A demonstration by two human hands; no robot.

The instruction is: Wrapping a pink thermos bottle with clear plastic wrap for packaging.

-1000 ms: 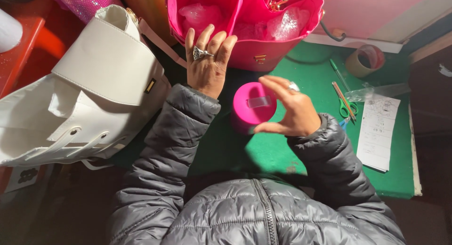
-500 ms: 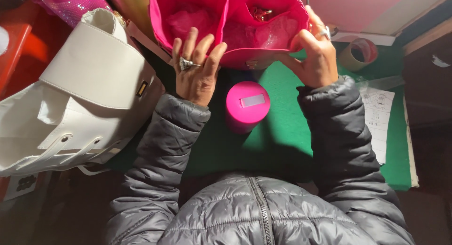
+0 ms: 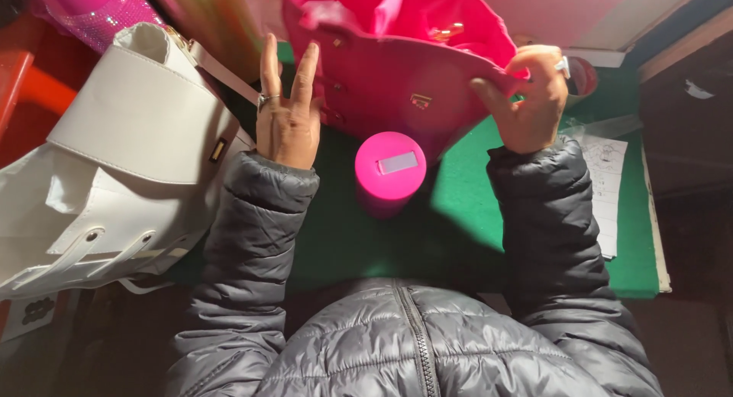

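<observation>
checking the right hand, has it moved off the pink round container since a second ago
Yes. The right hand has gone up from beside the pink round container, which stays on the green mat, and now grips the pink bag's right edge.

A bright pink leather handbag (image 3: 397,69) with gold clasps is held tilted above the green felt tabletop (image 3: 473,198); its right edge is gripped by the right hand (image 3: 527,99), thumb and fingers closed on the rim; the left hand (image 3: 286,114), a ring worn on one finger, is laid flat beside the bag's left side, fingers straight up; a round pink lidded tub (image 3: 391,168) with a grey label is seen just below the bag; a white leather bag (image 3: 114,153) is spread at the left; a printed paper sheet (image 3: 607,191) is glimpsed at the right.
</observation>
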